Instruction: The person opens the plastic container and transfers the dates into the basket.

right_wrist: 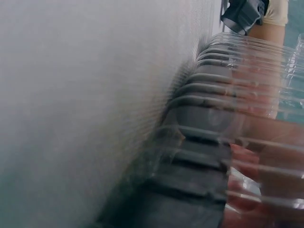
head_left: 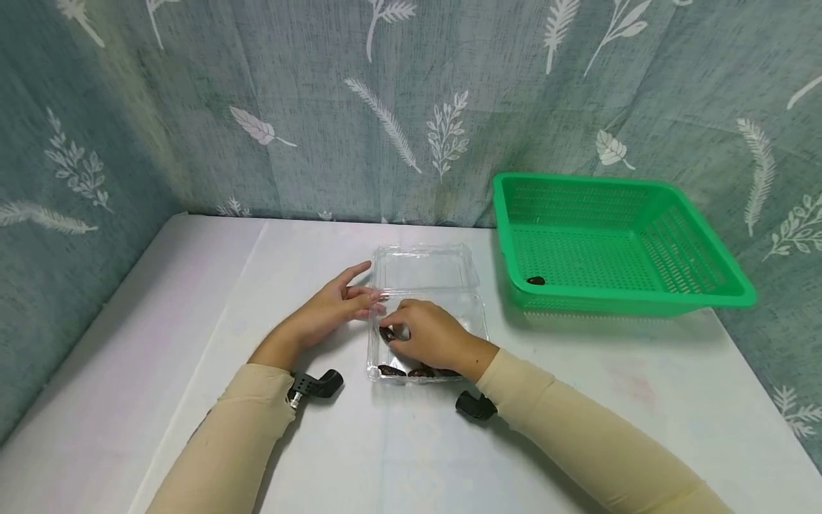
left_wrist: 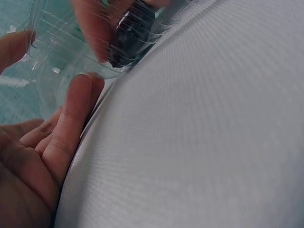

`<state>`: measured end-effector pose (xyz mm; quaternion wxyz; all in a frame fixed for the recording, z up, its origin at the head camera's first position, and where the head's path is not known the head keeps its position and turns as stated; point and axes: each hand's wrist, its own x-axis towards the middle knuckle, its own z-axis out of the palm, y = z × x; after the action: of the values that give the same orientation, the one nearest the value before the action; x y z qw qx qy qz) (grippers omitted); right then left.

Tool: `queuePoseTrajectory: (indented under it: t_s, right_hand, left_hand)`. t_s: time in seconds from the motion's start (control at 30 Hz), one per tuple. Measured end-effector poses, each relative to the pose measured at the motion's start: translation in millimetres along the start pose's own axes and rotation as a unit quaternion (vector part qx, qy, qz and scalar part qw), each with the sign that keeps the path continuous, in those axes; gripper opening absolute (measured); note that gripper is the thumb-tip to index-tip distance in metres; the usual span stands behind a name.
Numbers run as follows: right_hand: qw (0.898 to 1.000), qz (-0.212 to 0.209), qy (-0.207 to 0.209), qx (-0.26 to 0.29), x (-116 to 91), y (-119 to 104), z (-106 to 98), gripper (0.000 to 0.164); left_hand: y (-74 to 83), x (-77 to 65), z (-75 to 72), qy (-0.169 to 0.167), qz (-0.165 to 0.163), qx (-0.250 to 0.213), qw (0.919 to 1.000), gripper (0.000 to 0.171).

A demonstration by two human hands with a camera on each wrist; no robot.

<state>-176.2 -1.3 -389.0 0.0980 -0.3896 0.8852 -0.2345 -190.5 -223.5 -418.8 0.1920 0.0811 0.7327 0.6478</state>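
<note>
A clear plastic clamshell box [head_left: 425,270] lies with its lid folded back. My right hand [head_left: 429,334] reaches into its base and pinches a dark brown, shiny date [head_left: 387,333] near the left wall. Through the plastic, the left wrist view shows the dark date [left_wrist: 133,35] and the right fingers beside it. Several more dates [head_left: 391,370] lie in a row along the front wall, partly hidden by my right hand and wrist. At the box's left edge rests my left hand [head_left: 330,308], its fingers extended and thumb spread, with fingertips [left_wrist: 78,88] right at the plastic.
A green plastic basket [head_left: 626,300] stands at the back right, holding one dark date [head_left: 536,280] near its front left corner. Patterned cloth [head_left: 308,128] hangs behind the white table [head_left: 398,450]. Each wrist carries a black camera mount [head_left: 321,385].
</note>
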Motion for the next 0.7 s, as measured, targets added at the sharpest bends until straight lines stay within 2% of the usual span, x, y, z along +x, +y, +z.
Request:
queuePoseTrajectory:
  t_s: [0.13, 0.33, 0.5, 0.7]
  right_hand:
    - [1.000, 0.006, -0.004, 0.010, -0.5, 0.9, -0.9, 0.031]
    - [0.999, 0.015, 0.017, 0.035, -4.0, 1.4, -4.3, 0.021]
    - [0.999, 0.012, 0.021, 0.024, -8.6, 1.4, -6.1, 0.018]
    - [0.998, -0.013, 0.065, 0.025, -14.1, 2.0, -16.2, 0.015]
  left_hand:
    - [-1.3, 0.7, 0.5, -0.001, -0.004, -0.004, 1.0000, 0.076]
    - [1.2, 1.4, 2.9, 0.007, -0.003, -0.005, 1.0000, 0.077]
    - [-0.1, 1.4, 4.4, 0.001, -0.017, 0.001, 0.9999, 0.077]
    - [1.4, 0.6, 3.8, 0.007, -0.009, 0.000, 0.9999, 0.077]
